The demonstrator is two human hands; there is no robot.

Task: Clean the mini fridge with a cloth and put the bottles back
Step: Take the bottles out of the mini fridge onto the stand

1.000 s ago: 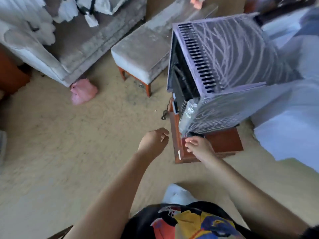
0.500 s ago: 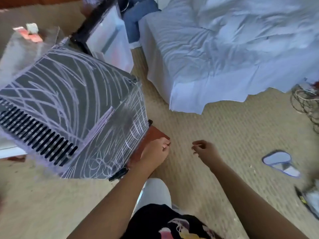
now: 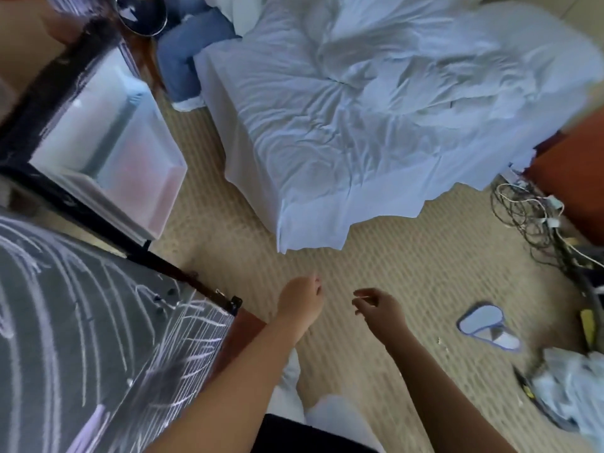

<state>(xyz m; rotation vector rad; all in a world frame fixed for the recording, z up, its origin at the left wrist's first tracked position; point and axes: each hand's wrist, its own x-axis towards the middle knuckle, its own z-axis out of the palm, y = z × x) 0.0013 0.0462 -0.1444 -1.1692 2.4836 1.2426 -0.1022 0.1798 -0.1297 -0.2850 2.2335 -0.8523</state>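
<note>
At the far left the mini fridge is sitting on a low wooden stand. We are looking down on its dark top, which is showing pale, looping scribble marks. Its door is standing open on the far side, showing a white inner lining. Blue jeans are lying beyond the door, against the bed.

Our left hand is hovering over the carpet just beside the stand's corner, fingers curled into a loose fist with nothing showing in it. Our right hand is hanging near it, fingers loosely bent and holding nothing. Both are apart from the fridge.

The bed's rumpled white sheet is draping to the floor ahead of our hands. Further right, a tangle of cables is lying by the bed, a slipper is resting on the carpet, and a blurred, crumpled plastic bag is sitting at the edge.
</note>
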